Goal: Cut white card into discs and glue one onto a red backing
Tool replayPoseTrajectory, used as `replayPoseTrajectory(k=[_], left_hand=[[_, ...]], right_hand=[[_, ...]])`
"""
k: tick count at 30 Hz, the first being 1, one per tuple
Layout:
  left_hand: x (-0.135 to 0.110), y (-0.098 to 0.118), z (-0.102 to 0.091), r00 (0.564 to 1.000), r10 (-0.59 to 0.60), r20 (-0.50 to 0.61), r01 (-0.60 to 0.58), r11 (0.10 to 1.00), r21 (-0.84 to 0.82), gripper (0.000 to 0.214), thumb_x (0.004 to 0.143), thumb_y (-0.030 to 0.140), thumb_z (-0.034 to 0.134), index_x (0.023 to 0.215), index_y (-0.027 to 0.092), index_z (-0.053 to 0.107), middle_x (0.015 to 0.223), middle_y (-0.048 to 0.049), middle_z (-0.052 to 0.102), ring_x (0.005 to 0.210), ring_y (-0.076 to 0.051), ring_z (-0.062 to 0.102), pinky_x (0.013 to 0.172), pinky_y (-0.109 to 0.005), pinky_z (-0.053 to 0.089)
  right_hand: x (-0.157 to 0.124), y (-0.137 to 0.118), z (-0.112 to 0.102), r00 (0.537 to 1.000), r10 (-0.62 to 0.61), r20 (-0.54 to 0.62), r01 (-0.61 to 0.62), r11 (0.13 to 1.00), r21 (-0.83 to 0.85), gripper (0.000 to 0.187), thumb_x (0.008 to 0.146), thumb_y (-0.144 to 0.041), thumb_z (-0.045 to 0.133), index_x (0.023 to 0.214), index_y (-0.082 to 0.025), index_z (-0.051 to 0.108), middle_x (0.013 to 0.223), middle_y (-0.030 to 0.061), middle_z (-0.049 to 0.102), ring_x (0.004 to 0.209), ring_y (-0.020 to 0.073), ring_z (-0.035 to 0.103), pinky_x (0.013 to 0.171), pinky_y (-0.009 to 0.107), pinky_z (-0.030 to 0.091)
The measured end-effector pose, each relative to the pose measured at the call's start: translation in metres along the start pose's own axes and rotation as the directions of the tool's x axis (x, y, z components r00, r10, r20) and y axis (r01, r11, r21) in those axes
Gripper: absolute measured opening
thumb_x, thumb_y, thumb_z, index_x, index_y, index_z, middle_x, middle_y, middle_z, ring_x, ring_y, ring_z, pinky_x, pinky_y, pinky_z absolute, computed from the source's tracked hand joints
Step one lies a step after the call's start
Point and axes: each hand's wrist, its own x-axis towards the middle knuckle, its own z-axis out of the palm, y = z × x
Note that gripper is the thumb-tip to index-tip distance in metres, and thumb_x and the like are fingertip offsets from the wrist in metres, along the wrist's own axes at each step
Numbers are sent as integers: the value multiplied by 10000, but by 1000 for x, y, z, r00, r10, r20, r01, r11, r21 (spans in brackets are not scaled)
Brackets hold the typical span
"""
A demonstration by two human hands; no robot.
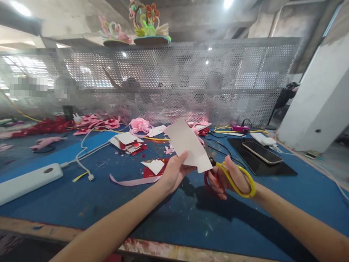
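My left hand (174, 172) pinches the lower edge of a white sheet of paper (187, 143) and holds it tilted above the blue table top (166, 214). My right hand (231, 179) grips yellow-and-red-handled scissors (230, 177), fingers through the loops. The blades meet the paper's lower right edge. Both hands hover over the table's middle, a little above the surface.
Red and white paper scraps (131, 143), pink ribbon (132, 181) and pink bows (139, 125) lie behind the hands. A phone (262, 152) rests on a black tablet (262, 162) at right. A white power strip (20, 185) and cables lie at left. A perforated metal screen (179, 77) closes the back.
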Motion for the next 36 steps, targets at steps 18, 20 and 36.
replayPoseTrajectory(k=[18,20,36], left_hand=[[3,-4,-5,994,-21,-109,22,1000,1,351,671,256,753,981,162,618,878,-43,700,702,-136,645,666,-258,534],[6,-2,-8,988,6,-155,-14,999,-45,384,670,247,753,1017,175,606,967,-50,697,756,-149,659,667,-258,544],[-9,-8,-1,996,-78,35,72,986,149,347,614,295,784,902,115,713,887,-89,731,830,-222,676,720,-268,507]], right_hand=[[9,23,10,963,-29,-269,30,1000,1,647,818,-706,280,411,-207,341,267,-51,315,185,65,264,211,178,208],[11,25,12,969,67,-239,-55,997,56,645,794,-736,268,415,-217,332,269,-55,311,182,66,244,204,187,219],[1,11,10,998,31,-53,-23,990,140,756,680,-853,216,573,-166,513,486,-6,487,368,111,486,417,239,388]])
